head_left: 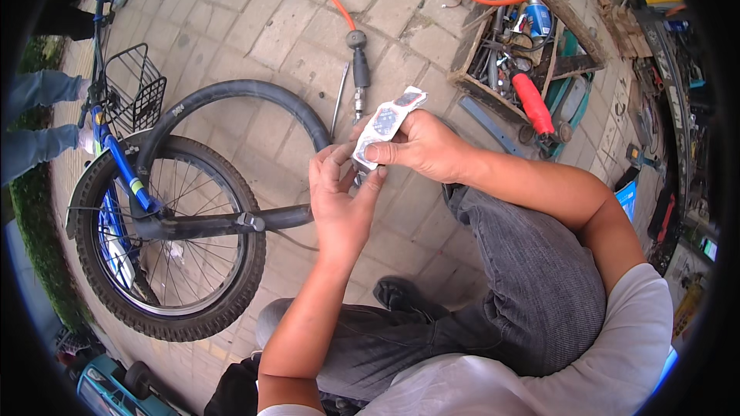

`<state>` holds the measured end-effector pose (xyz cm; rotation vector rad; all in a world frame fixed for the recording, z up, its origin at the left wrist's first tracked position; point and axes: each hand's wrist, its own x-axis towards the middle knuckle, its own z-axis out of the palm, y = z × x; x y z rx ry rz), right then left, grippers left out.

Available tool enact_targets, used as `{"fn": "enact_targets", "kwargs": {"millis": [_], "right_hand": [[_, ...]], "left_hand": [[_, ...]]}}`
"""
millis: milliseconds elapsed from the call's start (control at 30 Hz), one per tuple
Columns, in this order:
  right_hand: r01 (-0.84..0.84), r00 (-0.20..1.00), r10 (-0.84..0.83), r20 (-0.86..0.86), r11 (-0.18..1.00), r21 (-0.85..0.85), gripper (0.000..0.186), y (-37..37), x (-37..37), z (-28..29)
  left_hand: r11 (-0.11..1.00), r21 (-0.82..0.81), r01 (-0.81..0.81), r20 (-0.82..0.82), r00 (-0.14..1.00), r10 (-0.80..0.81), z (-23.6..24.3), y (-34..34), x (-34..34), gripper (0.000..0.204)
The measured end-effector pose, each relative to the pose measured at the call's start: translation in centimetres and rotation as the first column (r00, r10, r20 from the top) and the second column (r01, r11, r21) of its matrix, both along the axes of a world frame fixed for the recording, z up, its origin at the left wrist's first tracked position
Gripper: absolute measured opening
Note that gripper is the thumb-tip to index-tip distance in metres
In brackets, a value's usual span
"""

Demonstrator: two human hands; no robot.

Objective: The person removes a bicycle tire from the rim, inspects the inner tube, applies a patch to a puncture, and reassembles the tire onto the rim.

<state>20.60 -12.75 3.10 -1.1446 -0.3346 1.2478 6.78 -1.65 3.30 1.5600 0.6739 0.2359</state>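
Your right hand [422, 141], nearly closed, pinches the strip [387, 121] at its ten o'clock, long axis running seven to one, while your half-curled left hand [341, 199] sits at the seven-o'clock end, though I can't tell whether it grips.

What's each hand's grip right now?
Left hand: at the lower end of the white strip; grip can't be told.
Right hand: closed, holding that strip.

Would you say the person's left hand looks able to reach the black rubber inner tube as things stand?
Probably yes: the inner tube lies close beside the left hand, nothing visible between, though that hand is at the white patch strip.
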Motion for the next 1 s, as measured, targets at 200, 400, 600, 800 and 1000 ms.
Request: {"fn": "enact_targets", "kwargs": {"millis": [200,400,600,800,1000], "right_hand": [[0.014,0.996,-0.027,0.089,0.99,0.141,0.046,-0.4,0.2,-0.4],[0.011,0.997,-0.02,0.074,0.992,0.123,0.048,-0.9,0.4,0.1],[-0.011,0.986,-0.004,0.166,0.995,0.095,0.049,-1.1,0.7,0.3],[-0.175,0.968,0.196,0.159,0.975,-0.14,0.051,-1.0,1.1,1.3],[-0.094,0.99,0.097,0.099,0.995,-0.038,0.046,-1.1,0.6,0.8]], "left_hand": [[0.981,0.172,0.094,-0.051,0.995,-0.086,0.5,0.5,0.1,0.04],[0.975,0.189,0.112,-0.063,0.993,-0.102,-0.6,0.4,-0.3,0.034],[0.99,0.098,0.103,-0.063,0.993,-0.097,-0.5,0.5,-0.3,0.041],[0.81,-0.583,0.062,0.184,0.981,0.057,1.3,0.7,0.4,0.041],[0.733,-0.68,-0.016,0.086,0.991,0.102,0.4,1.6,0.0,0.021]]}}
